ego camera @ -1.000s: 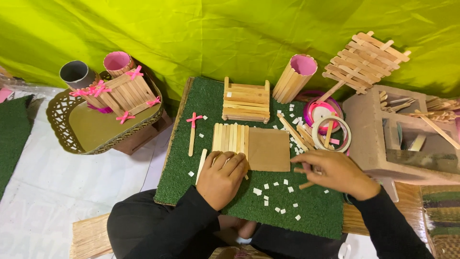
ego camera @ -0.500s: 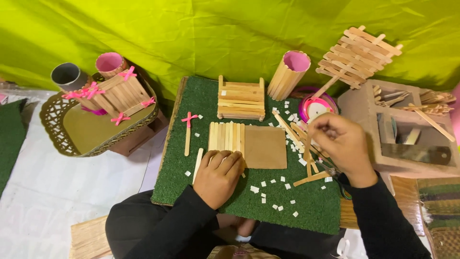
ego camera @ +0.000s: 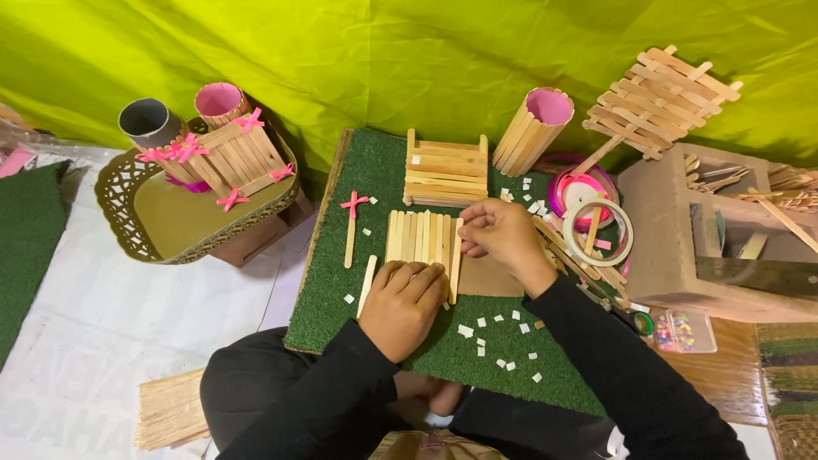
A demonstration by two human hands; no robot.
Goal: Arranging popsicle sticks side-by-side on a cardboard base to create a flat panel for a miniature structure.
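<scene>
Hands on stick panel [ego camera: 423,243]: left hand [ego camera: 407,300] flat, open; right hand [ego camera: 504,241] pinching 1 stick [ego camera: 456,260].

A home craft corner: a green backdrop cloth [ego camera: 409,60], an artificial-grass mat [ego camera: 341,281], ice-cream-stick models [ego camera: 446,169], ribbon spools [ego camera: 582,192] on the floor.

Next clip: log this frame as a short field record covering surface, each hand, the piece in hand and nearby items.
surface: green turf mat
left hand: left hand pressed flat on the lower end of the stick row
right hand: right hand pinching one craft stick at the row's right edge
under the row: brown card
nearby: stick box, stick cup with pink inside, tape roll, stick with pink bow
scattered: small white squares
</scene>
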